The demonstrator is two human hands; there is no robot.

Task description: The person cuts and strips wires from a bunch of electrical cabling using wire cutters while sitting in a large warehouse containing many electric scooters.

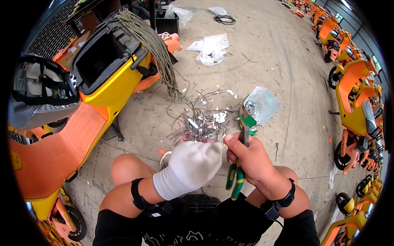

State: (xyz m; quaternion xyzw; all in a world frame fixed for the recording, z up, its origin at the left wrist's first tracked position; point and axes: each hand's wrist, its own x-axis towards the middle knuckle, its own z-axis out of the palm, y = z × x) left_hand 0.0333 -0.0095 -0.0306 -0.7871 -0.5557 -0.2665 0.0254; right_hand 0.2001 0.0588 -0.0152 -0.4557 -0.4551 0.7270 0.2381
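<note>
My left hand (191, 166), in a white knit glove, is closed in front of my knees. A thin white wire (165, 156) loops out beside the glove, and a short pale tip shows between my two hands; the part inside the fist is hidden. Close beside it, my bare right hand (255, 162) grips a pair of pliers (235, 180) with green and yellow handles. Their dark jaws point up and away past my thumb. Beyond my hands, a heap of wire scraps (197, 127) lies on the floor with white bits among it.
An open bag (262, 104) with clear plastic stands right of the heap. To the left is a yellow and orange scooter (69, 143) with an open box and a grey cable bundle (147, 41) draped over it. Plastic sheeting (211, 47) lies farther off. Scooters (355, 92) line the right.
</note>
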